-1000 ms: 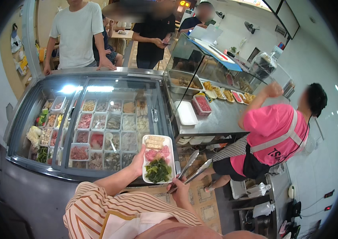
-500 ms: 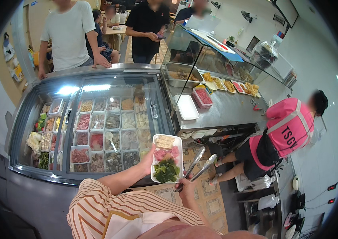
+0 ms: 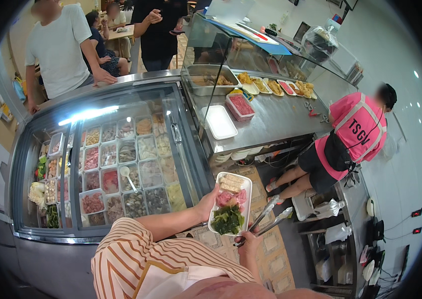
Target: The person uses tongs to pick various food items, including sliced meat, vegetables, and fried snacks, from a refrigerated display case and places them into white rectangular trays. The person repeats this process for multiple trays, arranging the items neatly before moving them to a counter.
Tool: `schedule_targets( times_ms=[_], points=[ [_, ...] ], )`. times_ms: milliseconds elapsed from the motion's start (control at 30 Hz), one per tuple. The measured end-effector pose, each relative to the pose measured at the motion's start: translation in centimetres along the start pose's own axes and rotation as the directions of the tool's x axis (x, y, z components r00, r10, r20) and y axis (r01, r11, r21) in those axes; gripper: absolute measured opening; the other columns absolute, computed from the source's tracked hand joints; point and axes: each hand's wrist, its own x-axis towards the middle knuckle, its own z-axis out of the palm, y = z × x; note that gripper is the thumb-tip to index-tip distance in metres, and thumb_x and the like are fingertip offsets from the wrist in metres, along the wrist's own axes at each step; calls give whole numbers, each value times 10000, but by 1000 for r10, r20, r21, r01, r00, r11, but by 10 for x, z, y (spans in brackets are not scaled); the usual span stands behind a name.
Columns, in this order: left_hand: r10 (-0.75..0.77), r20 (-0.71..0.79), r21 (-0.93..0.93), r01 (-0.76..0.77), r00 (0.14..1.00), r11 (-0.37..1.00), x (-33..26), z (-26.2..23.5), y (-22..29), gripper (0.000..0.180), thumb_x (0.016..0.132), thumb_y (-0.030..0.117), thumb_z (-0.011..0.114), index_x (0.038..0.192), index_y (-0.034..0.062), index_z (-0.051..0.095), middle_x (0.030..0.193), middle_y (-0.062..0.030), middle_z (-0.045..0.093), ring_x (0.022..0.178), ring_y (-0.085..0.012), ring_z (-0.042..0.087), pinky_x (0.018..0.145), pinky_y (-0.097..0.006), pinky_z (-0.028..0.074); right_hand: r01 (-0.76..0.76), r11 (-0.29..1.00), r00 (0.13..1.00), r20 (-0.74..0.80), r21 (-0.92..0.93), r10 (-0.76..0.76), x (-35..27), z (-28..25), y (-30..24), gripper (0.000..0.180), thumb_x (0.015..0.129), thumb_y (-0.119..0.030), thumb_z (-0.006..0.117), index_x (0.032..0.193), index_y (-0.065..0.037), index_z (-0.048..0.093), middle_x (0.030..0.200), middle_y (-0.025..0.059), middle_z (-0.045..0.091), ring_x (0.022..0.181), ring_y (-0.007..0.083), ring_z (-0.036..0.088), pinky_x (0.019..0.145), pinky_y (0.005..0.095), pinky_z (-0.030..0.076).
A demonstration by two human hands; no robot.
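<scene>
in the head view, the landmark is the glass-topped display case (image 3: 194, 164). just off its near right corner, above the tiled floor (image 3: 265, 249), is the white tray (image 3: 248, 202). the left hand (image 3: 210, 203) pinches that tray by its left edge. in the tray, beige rolls (image 3: 232, 183) lie at the end farther from the wearer, pink meat slices (image 3: 232, 198) in the middle and dark green leaves (image 3: 228, 221) at the nearer end. the right hand (image 3: 249, 244), farther right of the case, is closed round the handle end of the metal tongs (image 3: 264, 213), just beside the tray's lower right corner; whether its fingers also touch the tray i cannot tell. the tongs' arms are spread, tips pointing away from the wearer.

inside the case stand rows of food containers, a white scoop (image 3: 126, 175) lying across some of them. adjoining the case's right side, a steel surface (image 3: 280, 117) carries a bare white tray, a box of red meat (image 3: 241, 107) and a steel pan (image 3: 213, 90). well right of the case stands a co-worker in pink (image 3: 355, 122). at its far edge, a person in a white shirt (image 3: 59, 50) rests a hand on the rim.
</scene>
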Motion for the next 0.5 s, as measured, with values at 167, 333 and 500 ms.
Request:
schedule_targets(
  times_ms=[167,333,500],
  points=[
    [28,31,6,-28,999,1000,16,2,4,684,941,553,194,1347,27,355,1271,-174,500,1090,-317,557,957,-453,441,-25,997,999,31,72,22,8,-1,-2,334,674,78,520,1002,27,481,711,105,537,393,191,494,353,292,434],
    [-101,91,13,100,991,995,25,26,-3,753,895,635,244,1281,13,418,1159,-144,564,1034,-285,578,921,-440,462,-98,994,995,8,42,98,6,-18,4,298,717,35,541,1008,-16,499,687,64,532,407,143,471,365,263,406],
    [-110,22,286,99,994,953,43,17,-21,705,918,601,225,1407,94,270,1394,-120,385,1262,-295,396,1061,-440,321,-37,989,993,-105,143,53,8,-30,9,297,656,86,588,944,61,523,656,103,550,385,149,490,340,278,380]
  ],
)
